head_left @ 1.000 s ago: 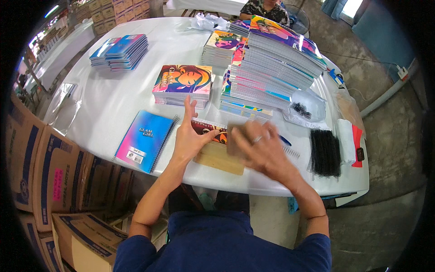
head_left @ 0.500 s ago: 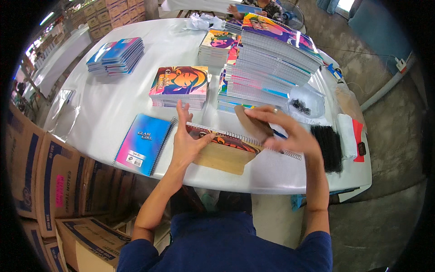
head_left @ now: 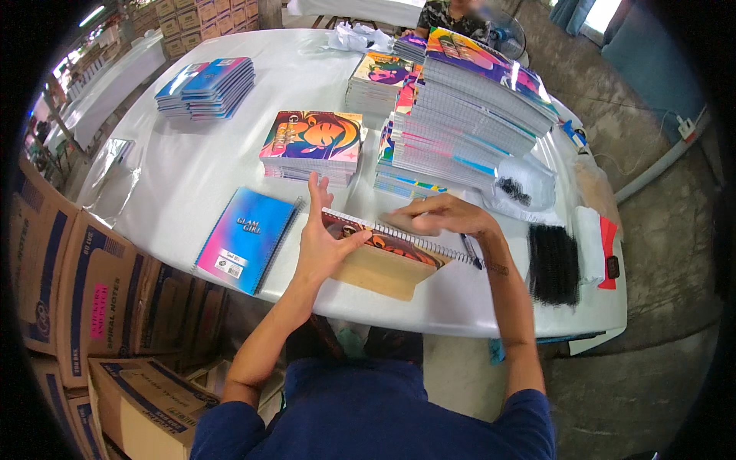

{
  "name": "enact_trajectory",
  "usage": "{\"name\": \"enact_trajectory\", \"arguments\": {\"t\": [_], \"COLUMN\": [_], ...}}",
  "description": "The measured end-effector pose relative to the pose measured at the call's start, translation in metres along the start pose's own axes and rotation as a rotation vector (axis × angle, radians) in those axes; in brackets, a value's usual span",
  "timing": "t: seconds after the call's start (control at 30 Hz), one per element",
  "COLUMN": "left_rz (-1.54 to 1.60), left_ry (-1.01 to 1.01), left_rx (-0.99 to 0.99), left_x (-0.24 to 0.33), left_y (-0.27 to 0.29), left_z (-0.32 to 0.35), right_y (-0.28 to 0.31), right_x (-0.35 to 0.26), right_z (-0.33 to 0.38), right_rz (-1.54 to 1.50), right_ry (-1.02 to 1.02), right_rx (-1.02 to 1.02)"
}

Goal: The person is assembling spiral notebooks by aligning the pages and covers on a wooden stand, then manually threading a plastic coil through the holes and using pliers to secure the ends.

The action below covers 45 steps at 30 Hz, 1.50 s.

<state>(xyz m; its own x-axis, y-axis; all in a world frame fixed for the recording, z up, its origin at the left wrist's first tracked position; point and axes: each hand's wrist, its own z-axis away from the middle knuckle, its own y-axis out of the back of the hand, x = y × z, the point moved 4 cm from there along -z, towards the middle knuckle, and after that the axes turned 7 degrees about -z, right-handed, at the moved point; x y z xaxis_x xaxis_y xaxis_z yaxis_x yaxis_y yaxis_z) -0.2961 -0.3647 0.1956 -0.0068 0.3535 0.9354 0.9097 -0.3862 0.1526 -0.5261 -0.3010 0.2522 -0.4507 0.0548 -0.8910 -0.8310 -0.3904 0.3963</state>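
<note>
A spiral notebook point(head_left: 391, 247) with a dark orange cover lies tilted on a brown cardboard block point(head_left: 381, 273) near the table's front edge. My left hand point(head_left: 322, 238) presses flat against its left end, fingers spread and pointing up. My right hand point(head_left: 445, 217) rests on the wire spiral along its far edge, fingers curled over the binding. A blue and pink notebook point(head_left: 247, 238) lies flat just left of my left hand. A stack with an orange and purple cover point(head_left: 313, 142) stands behind my hands.
On the white table point(head_left: 207, 165) a tall leaning pile of notebooks point(head_left: 468, 115) stands at the right, a blue stack point(head_left: 205, 86) at the far left. Black spiral coils point(head_left: 552, 264) lie right of my arm. Cardboard boxes point(head_left: 84, 299) stand on the floor at left. A person sits across the table.
My right hand has slid from the notebook's middle to its far spiral edge. My left hand has shifted to the notebook's left end. The notebook now sits tilted on the block.
</note>
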Motion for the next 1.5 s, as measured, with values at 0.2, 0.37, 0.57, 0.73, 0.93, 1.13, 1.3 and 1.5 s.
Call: {"name": "enact_trajectory", "arguments": {"t": [0.2,0.37,0.57,0.73,0.93,1.13,1.3,1.5], "left_rz": [0.107,0.200,0.441,0.507,0.452,0.469,0.377,0.158], "left_ry": [0.015,0.064,0.090,0.123,0.102,0.124,0.093,-0.087], "left_rx": [-0.023,-0.058,-0.048,-0.036,-0.018,-0.043,-0.324,-0.574], "left_x": [-0.007,-0.011,-0.021,-0.017,-0.014,-0.015,-0.020,0.003], "left_y": [-0.003,0.004,0.005,0.009,0.008,0.007,0.012,0.000], "left_z": [-0.002,-0.001,-0.001,0.001,0.001,0.002,-0.007,-0.029], "right_y": [-0.003,-0.013,-0.007,-0.005,-0.008,-0.011,-0.013,-0.011], "right_x": [0.002,-0.024,-0.011,-0.020,-0.014,-0.014,-0.008,0.075], "right_z": [-0.005,-0.016,-0.029,-0.023,-0.037,-0.045,-0.036,0.011], "right_rz": [-0.074,0.011,-0.188,-0.490,-0.199,-0.098,-0.043,0.573], "right_ry": [0.101,0.139,0.263,0.331,0.204,0.084,0.139,-0.091], "right_rx": [-0.004,-0.034,-0.029,-0.056,-0.028,0.036,0.202,0.484]}}
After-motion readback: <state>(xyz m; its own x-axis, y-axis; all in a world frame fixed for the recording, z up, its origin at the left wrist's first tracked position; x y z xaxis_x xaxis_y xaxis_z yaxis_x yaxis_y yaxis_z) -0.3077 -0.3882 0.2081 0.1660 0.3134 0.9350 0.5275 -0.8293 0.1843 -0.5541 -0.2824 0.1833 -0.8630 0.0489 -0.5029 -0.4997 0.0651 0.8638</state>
